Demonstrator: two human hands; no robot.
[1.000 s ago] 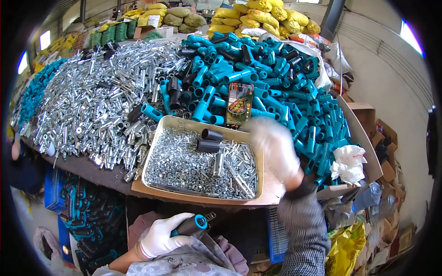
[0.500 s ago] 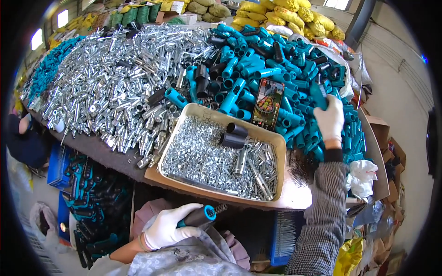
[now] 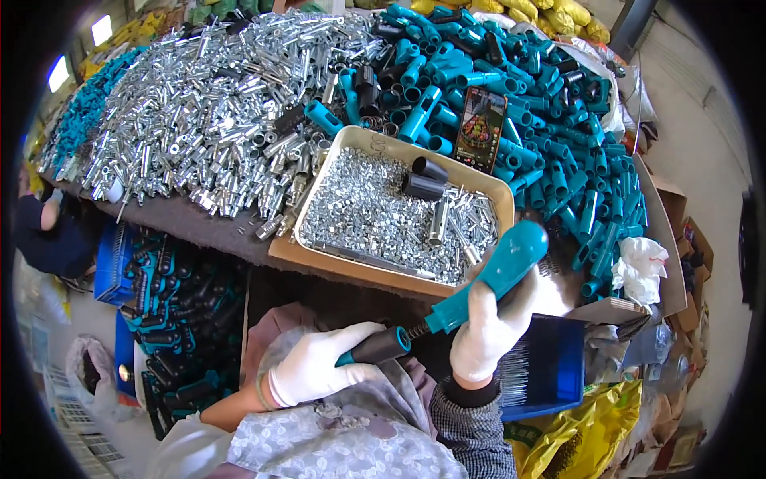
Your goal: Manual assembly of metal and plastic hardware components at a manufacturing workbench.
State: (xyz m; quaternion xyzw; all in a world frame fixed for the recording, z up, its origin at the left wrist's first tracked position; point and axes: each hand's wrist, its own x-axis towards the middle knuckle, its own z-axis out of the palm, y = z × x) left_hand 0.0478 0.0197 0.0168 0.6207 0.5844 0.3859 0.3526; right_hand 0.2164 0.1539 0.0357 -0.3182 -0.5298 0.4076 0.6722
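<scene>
In front of my body, my left hand (image 3: 315,369), in a white glove, is closed around a black plastic sleeve (image 3: 378,348) with a teal ring at its end. A coil spring (image 3: 418,328) sticks out of the sleeve toward the right. My right hand (image 3: 488,339), also gloved, grips a teal plastic handle (image 3: 517,249) with a broad rounded end pointing up and away. The handle's narrow end meets the spring, so the two parts lie roughly in line. Whether the spring sits inside the handle cannot be made out.
A cream tray (image 3: 323,184) of small metal pieces stands on the table edge. Behind it lie heaps of metal pins (image 3: 215,128) and teal tubes (image 3: 550,152), with a phone (image 3: 481,130) propped among them. Blue bins (image 3: 566,375) sit below the table.
My right hand has come back from the teal heap with the teal handle and brought it to the spring. The left hand still holds the sleeve. The view has tilted downward.
</scene>
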